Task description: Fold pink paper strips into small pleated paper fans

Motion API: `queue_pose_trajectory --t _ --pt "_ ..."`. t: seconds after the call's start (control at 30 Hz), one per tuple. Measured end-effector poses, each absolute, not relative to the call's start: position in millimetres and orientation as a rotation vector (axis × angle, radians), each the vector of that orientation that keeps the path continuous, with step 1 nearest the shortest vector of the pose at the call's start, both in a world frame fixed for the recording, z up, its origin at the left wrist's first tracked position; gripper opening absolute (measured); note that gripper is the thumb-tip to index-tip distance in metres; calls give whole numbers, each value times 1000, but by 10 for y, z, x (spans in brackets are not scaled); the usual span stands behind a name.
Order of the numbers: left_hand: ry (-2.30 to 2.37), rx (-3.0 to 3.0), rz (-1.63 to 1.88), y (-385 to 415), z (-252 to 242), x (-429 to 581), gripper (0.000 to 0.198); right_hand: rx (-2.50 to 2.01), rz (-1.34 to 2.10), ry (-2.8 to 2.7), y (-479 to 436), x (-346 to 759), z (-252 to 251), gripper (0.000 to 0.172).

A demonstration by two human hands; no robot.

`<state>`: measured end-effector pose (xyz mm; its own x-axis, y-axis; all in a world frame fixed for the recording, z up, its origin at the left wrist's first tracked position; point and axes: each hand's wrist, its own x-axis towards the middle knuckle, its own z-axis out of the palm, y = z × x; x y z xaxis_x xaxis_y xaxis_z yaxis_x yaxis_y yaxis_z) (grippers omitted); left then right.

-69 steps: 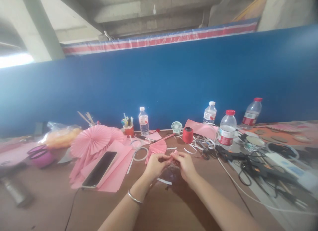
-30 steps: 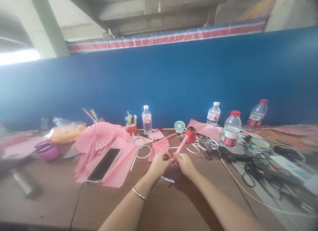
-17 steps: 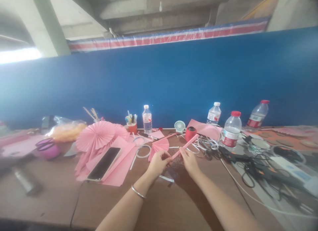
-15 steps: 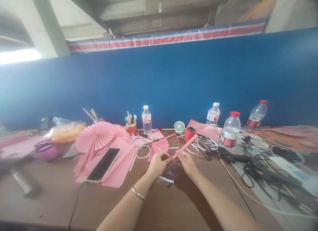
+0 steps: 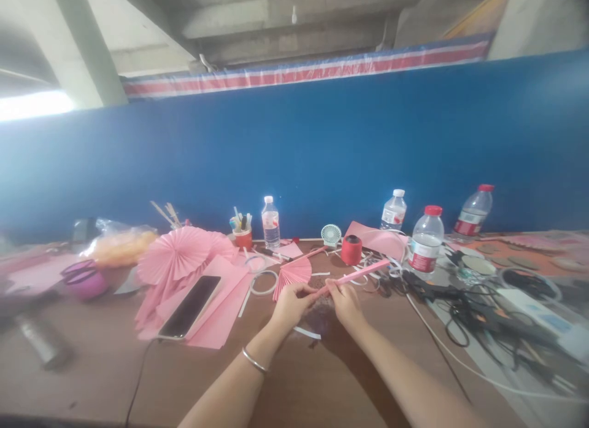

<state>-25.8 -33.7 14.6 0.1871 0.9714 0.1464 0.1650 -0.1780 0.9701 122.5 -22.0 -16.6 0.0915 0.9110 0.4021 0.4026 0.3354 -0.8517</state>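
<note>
A narrow folded strip of pink paper (image 5: 363, 272) is held between my two hands, tilted up toward the right. My left hand (image 5: 294, 302) pinches its lower left end. Further along, the fingers of my right hand (image 5: 344, 300) close on the strip, and its free end sticks out past them. Just beyond my left hand lies a small pleated pink paper fan (image 5: 293, 273), its lower part partly covered by the fingers. A white paper strip (image 5: 307, 333) rests on the table below my hands.
Left are a phone (image 5: 191, 306) on pink paper sheets (image 5: 234, 299), pleated pink rosettes (image 5: 177, 259) and a purple basket (image 5: 84, 280). Behind stand a bottle (image 5: 271, 222), a mini fan (image 5: 331, 234) and a red round object (image 5: 351, 250). Right are bottles (image 5: 426, 244) and tangled black cables (image 5: 478, 311).
The pink strip has swung lower at its free end, which now reaches further right. Both hands keep hold of it, with my right hand slightly shifted.
</note>
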Motion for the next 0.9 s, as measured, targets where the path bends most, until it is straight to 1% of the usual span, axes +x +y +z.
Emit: queue_pose_trajectory --t 0.17,0.27,0.33,0.4,0.47,0.63,0.83,0.9 --pt "1181 1489 1203 -303 128 -243 12 -1260 601 -1391 -203 1200 -190 53" --pt "1201 1470 1229 -280 98 -244 9 -1170 785 -1354 -189 1179 -210 52" --pt "1198 1477 1229 -268 74 -254 10 -1075 941 -1398 -182 1172 -218 48" --pt "1188 1491 1224 -262 53 -267 11 -1026 1022 -1446 -184 1168 -220 42" --pt "1170 1514 1209 -260 41 -280 10 -1051 1007 -1461 -193 1167 -218 39" --pt "1104 1575 1119 -268 47 -293 10 -1117 913 -1460 -213 1162 -227 38" --pt "967 1663 1014 -248 82 -313 22 -1161 869 -1497 -174 1178 -249 35" --pt "1085 1846 954 -208 114 -410 24 -1171 861 -1561 -155 1199 -249 32"
